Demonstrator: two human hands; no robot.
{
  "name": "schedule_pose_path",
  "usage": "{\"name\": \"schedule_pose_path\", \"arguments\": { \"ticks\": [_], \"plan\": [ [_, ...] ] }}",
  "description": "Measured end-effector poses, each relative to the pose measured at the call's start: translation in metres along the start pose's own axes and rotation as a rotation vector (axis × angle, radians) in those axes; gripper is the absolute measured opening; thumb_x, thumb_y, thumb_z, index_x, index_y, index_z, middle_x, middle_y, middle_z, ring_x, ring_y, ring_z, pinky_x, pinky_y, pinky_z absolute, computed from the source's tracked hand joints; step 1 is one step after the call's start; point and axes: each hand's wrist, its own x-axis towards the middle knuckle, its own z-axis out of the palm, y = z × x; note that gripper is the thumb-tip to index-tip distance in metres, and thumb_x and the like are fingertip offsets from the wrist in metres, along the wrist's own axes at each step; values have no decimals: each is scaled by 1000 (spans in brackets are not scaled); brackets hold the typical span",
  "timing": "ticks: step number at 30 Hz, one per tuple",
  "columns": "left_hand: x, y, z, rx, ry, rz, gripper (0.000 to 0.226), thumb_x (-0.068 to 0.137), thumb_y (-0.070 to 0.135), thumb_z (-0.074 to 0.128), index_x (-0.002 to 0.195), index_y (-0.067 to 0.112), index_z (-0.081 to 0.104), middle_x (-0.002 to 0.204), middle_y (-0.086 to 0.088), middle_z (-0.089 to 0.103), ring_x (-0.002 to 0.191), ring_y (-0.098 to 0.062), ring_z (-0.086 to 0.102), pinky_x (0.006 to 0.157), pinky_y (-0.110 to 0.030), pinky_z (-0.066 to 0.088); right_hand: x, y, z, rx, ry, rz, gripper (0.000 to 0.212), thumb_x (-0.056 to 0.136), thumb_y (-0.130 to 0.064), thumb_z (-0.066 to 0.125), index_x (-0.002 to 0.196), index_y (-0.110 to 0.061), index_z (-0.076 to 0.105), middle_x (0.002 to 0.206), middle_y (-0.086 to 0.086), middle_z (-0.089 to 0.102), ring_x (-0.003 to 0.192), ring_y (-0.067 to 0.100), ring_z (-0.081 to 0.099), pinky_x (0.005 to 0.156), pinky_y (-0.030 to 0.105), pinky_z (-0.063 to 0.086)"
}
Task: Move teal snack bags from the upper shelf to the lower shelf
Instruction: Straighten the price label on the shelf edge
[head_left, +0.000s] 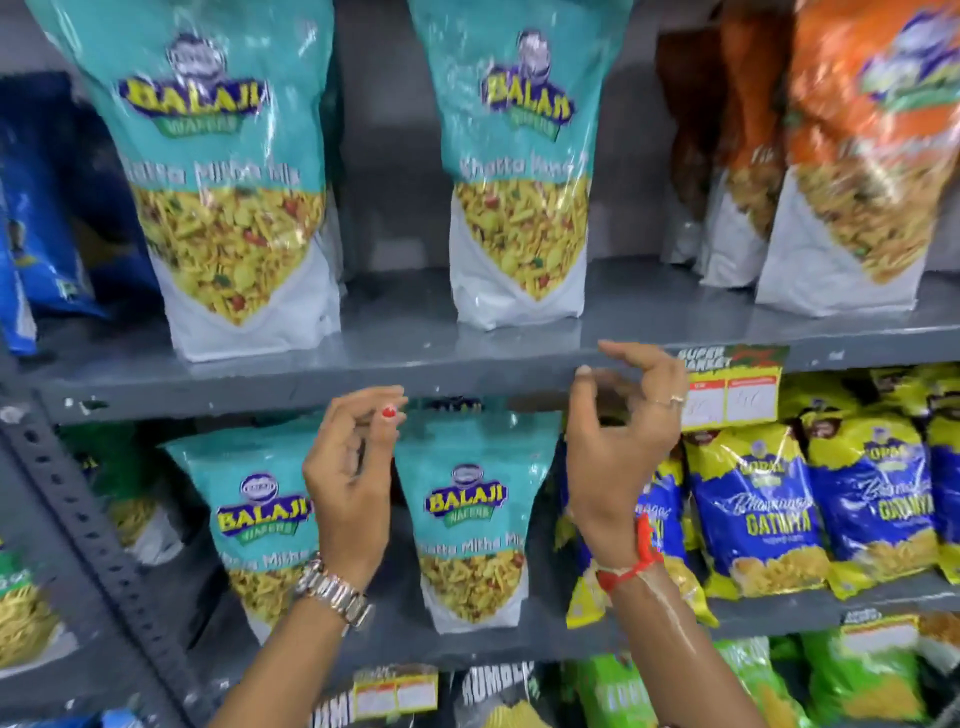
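Two large teal snack bags stand upright on the upper shelf (467, 358): one at the left (218, 171), one in the middle (519, 171). Two smaller teal bags stand on the lower shelf (779, 603), a left one (254, 519) and a right one (467, 514). My left hand (348, 493) hovers in front of the gap between the lower bags, fingers curled and apart, holding nothing. My right hand (618, 447) is raised just below the upper shelf's front edge, to the right of the lower right bag, fingers loosely curled, empty.
Orange bags (857, 156) stand at the upper right, blue bags (36, 218) at the upper left. Blue-and-yellow bags (753, 509) fill the lower shelf's right side. A price tag (727, 384) hangs on the upper shelf edge. A perforated metal upright (98, 545) runs at the left.
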Motion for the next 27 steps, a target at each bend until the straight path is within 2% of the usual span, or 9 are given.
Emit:
{"name": "schedule_pose_path", "arguments": {
  "ticks": [2,4,8,11,14,18,20,22,27],
  "plan": [
    [31,23,11,-71,14,28,16,87,35,50,92,29,63,91,18,68,78,-5,63,68,-17,50,32,-7,11,16,-6,-36,32,77,-5,59,99,-27,55,99,-21,47,94,26,54,78,50,52],
    [60,44,25,-70,-15,40,17,87,37,49,94,29,62,88,22,67,75,-3,61,63,-17,49,62,-6,22,61,-81,57,39,77,-6,59,112,-22,51,103,-16,50,103,23,52,83,41,52],
    [111,66,58,-34,-158,-103,30,89,33,49,119,29,49,118,4,57,106,-23,57,87,-41,49,117,12,35,75,-336,396,73,81,-11,66,140,-12,23,124,11,52,114,21,48,83,22,37],
    [135,72,77,-183,-262,-418,48,91,42,40,136,27,31,141,1,38,129,-24,39,100,-44,37,142,22,41,107,-547,632,82,82,-21,66,144,-14,13,144,15,41,121,21,44,84,28,38],
    [143,72,89,-228,-350,-531,33,92,48,32,119,34,44,128,11,45,121,-16,39,94,-35,33,149,30,45,26,-768,670,101,77,-31,72,147,-20,1,157,10,21,139,24,28,99,38,37],
    [145,63,94,-175,-420,-591,50,90,55,29,130,27,41,138,2,44,112,-16,51,95,-37,41,148,28,50,-64,-832,614,112,66,-31,82,147,-20,4,146,11,41,130,27,45,103,48,43],
    [146,62,92,-170,-417,-595,53,90,55,29,132,24,40,129,4,48,98,-8,54,80,-30,46,145,25,50,-62,-797,555,98,63,-30,84,140,-21,25,126,0,57,110,16,58,90,40,52],
    [144,62,90,-174,-424,-604,52,90,55,29,131,25,42,123,3,51,87,-3,53,67,-24,43,141,22,47,-61,-763,491,80,59,-30,86,125,-28,40,101,-19,54,89,-1,55,79,31,53],
    [138,53,86,-176,-427,-599,51,89,55,30,130,27,44,132,-1,52,109,-18,54,88,-35,43,136,13,40,-118,-711,467,92,54,-36,88,130,-24,38,92,-24,44,100,15,50,93,44,51]
  ]
}}
